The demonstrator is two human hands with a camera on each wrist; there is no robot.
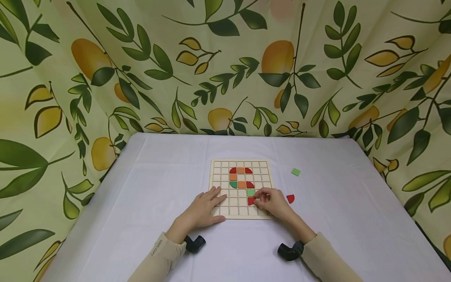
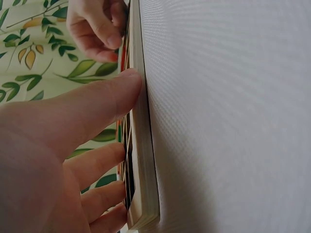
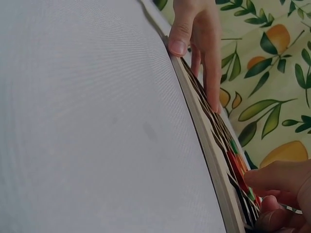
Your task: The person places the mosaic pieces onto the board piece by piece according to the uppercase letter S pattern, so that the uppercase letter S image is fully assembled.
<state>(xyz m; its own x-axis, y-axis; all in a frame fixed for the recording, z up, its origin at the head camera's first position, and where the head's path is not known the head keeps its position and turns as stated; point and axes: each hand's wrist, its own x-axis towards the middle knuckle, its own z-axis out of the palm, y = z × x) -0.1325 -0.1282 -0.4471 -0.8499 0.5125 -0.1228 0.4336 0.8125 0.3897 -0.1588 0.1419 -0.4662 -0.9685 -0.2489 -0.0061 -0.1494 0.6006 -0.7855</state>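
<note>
A square wooden grid board [image 1: 233, 211] lies on the table. Spread flat over its left edge, my left hand [image 1: 206, 205] has its fingers on the grid and its thumb along the near edge. My right hand [image 1: 273, 200] pinches a red quarter-round tile [image 1: 251, 201] at a cell in the lower right part of the grid; the tile looks tilted in the right wrist view. Just above it sits a light green square tile [image 1: 251, 192]. Red, orange and green tiles form a curved line further up, among them an orange square tile [image 1: 241, 184] and a green quarter-round tile [image 1: 233, 184].
Right of the board, a loose green square tile [image 1: 295, 172] and a loose red quarter-round tile [image 1: 290, 199] lie on the white tablecloth [image 1: 169, 168]. A patterned curtain [image 1: 225, 78] hangs behind the table. Black devices [image 1: 290, 251] are worn at both wrists.
</note>
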